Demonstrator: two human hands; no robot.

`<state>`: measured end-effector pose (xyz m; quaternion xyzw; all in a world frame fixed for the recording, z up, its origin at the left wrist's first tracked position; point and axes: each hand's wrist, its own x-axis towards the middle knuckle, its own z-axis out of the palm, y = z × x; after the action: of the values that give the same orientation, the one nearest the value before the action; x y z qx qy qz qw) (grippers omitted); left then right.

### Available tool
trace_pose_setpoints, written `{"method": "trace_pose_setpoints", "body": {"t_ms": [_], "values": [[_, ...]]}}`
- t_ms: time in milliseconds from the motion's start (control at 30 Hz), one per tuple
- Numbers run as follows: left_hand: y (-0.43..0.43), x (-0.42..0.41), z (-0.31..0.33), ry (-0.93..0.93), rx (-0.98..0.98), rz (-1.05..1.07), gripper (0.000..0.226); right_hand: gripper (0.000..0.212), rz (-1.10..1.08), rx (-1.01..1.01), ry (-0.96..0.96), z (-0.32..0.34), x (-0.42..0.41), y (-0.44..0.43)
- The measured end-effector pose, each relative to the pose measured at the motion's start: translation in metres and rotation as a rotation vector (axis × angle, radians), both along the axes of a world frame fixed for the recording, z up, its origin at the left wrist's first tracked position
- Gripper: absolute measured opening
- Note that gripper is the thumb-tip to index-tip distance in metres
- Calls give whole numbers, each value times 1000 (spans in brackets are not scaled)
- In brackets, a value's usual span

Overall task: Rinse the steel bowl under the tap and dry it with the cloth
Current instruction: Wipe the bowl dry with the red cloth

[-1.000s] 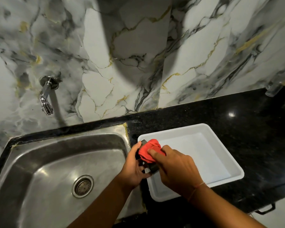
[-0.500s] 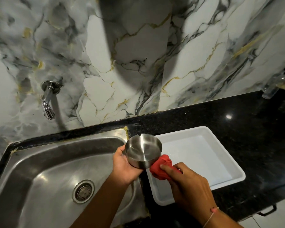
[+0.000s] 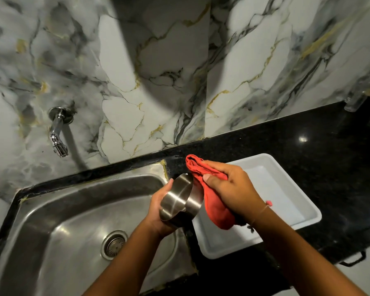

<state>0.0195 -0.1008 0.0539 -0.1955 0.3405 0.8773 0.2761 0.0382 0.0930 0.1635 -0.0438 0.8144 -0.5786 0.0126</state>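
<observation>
My left hand (image 3: 158, 207) grips a small round steel bowl (image 3: 178, 199) from the left, tipped on its side with its flat bottom facing me, above the sink's right rim. My right hand (image 3: 231, 185) holds a bunched red cloth (image 3: 214, 201) pressed against the bowl's right side, where its opening faces. The cloth hangs down below my palm. A chrome tap (image 3: 57, 135) juts from the marble wall at the left, and no water runs from it.
A steel sink (image 3: 58, 227) with a round drain (image 3: 114, 244) lies below left. A white plastic tray (image 3: 286, 199) sits on the black granite counter (image 3: 308, 133) to the right. A clear glass object (image 3: 359, 97) leans at the far right wall.
The bowl has turned from opening-up to lying on its side. My right hand has lifted the cloth from below the bowl up against its right side.
</observation>
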Motion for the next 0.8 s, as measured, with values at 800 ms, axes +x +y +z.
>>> {"method": "trace_pose_setpoints", "body": {"t_ms": [800], "values": [[39, -3, -3, -41, -241, 224, 51, 43, -282, 97, 228, -78, 74, -12]]}}
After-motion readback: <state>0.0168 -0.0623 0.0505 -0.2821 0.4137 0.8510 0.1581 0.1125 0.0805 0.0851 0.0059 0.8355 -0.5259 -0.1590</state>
